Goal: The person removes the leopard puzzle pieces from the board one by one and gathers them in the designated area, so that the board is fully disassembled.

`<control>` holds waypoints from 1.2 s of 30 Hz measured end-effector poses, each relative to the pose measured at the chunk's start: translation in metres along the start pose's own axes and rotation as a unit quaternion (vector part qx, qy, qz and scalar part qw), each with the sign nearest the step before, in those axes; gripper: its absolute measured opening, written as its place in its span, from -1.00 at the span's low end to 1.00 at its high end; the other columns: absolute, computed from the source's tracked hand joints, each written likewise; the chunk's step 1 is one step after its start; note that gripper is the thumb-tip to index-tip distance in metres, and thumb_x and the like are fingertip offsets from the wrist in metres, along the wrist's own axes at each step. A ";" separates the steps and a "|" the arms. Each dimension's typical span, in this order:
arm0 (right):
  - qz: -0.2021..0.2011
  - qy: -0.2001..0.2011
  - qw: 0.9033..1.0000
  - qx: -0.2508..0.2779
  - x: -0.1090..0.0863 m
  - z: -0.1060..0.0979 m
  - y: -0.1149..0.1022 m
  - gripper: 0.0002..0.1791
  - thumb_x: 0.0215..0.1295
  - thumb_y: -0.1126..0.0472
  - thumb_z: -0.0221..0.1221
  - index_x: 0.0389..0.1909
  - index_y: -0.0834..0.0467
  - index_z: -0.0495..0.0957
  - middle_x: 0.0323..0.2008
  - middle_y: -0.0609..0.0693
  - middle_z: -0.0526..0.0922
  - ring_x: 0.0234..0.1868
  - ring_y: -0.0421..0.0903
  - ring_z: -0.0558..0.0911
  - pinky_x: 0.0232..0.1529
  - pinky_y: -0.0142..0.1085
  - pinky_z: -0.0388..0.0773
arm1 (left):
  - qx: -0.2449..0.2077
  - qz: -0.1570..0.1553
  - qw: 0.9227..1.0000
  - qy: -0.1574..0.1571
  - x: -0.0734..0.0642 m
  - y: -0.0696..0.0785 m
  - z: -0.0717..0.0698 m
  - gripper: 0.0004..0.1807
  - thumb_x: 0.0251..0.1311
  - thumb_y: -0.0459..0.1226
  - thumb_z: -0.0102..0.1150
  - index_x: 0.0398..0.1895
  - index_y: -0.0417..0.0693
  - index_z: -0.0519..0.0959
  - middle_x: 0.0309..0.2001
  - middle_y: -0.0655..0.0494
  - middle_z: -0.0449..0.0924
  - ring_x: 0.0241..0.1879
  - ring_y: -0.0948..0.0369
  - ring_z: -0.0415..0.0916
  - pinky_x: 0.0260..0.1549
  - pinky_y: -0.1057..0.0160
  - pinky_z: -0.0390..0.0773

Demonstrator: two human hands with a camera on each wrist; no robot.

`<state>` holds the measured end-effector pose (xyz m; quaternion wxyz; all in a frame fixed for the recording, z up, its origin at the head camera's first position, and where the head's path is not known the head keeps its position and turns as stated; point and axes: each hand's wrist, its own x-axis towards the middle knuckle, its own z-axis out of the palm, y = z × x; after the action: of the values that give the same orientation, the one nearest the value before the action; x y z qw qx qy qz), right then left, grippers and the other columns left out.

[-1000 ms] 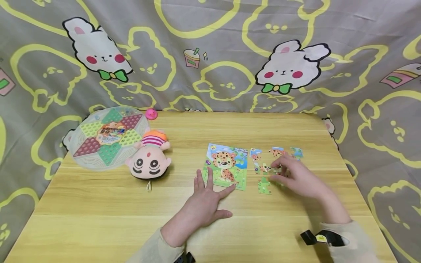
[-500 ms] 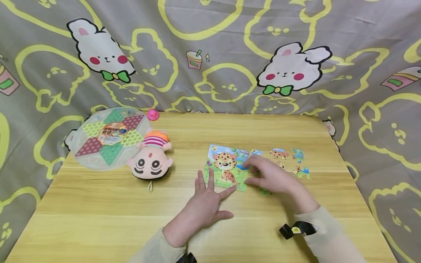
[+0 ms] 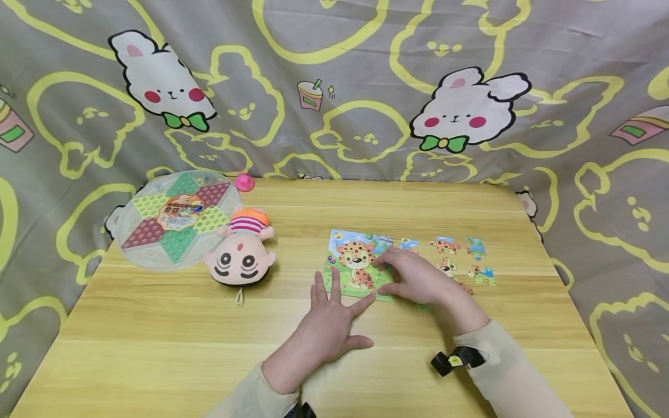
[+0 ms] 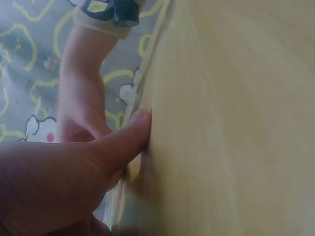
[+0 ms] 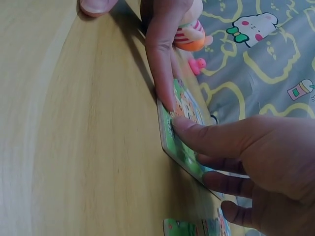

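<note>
A flat puzzle board (image 3: 351,277) printed with a spotted leopard cub lies on the table. My left hand (image 3: 329,322) rests beside its lower edge, fingers spread and straight, with the index fingertip at the board's lower right corner. Over the right side of the board is my right hand (image 3: 418,277), its fingers loosely bent. In the right wrist view, the thumb (image 5: 197,132) touches the face of the board near the left index finger (image 5: 162,64). No piece shows between my right fingers. Loose puzzle pieces, among them a leopard-face piece (image 3: 447,266), lie right of the board, some hidden by the right hand.
Farther left lie a plush doll (image 3: 239,258) and a round Chinese checkers board (image 3: 180,220). A small pink toy duck (image 3: 244,182) sits at the table's back edge. Patterned grey curtain (image 3: 360,75) hangs behind and along the sides of the wooden table (image 3: 167,348).
My right hand has moved left from over the loose pieces to the right side of the puzzle board, uncovering several pieces. My left hand has stayed in place.
</note>
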<state>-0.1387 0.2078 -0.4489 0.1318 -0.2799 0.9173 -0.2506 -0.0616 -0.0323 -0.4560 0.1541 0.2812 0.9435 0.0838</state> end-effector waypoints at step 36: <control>0.034 -0.011 0.998 0.053 -0.007 0.003 -0.008 -0.24 0.17 0.20 0.57 0.37 0.26 0.50 -0.14 -0.09 0.62 -0.24 -0.14 0.54 -0.08 -0.15 0.59 | 0.002 -0.012 1.000 -0.003 0.000 0.003 0.001 -0.04 0.24 0.45 0.14 0.68 0.53 0.16 0.53 -0.70 -0.20 0.41 -0.74 -0.21 0.35 -0.45 0.27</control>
<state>-0.1284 0.2046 -0.4460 0.1648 -0.2440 0.9102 -0.2913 -0.0600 -0.0296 -0.4567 0.1574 0.2704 0.9464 0.0797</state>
